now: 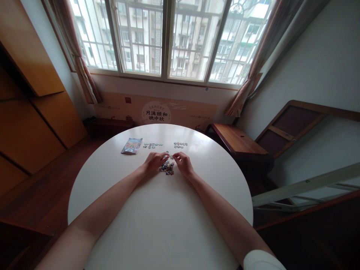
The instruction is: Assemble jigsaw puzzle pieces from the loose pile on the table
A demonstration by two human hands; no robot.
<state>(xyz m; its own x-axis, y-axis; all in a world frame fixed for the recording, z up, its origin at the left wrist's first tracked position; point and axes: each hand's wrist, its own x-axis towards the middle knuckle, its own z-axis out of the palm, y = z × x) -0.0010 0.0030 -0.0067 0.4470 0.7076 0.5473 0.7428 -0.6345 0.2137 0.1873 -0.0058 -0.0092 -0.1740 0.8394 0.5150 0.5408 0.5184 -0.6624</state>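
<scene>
A small heap of jigsaw puzzle pieces (167,168) lies on the white round table (168,217), between my wrists. My left hand (154,160) is at the heap's upper left, its thumb and forefinger pinched together at a puzzle piece. Facing it from the right, my right hand (182,162) pinches at a small puzzle piece (171,156) between the two hands. Which fingers bear it is too small to tell fully. Beyond the hands lie two groups of spread pieces, a left group (152,145) and a right group (180,145), in rough rows.
A colourful printed packet (132,146) lies at the table's far left. Past the table stand a printed cardboard panel (112,108) and a barred window. A wooden side table (236,138) is at the right, orange cabinets (56,123) at the left.
</scene>
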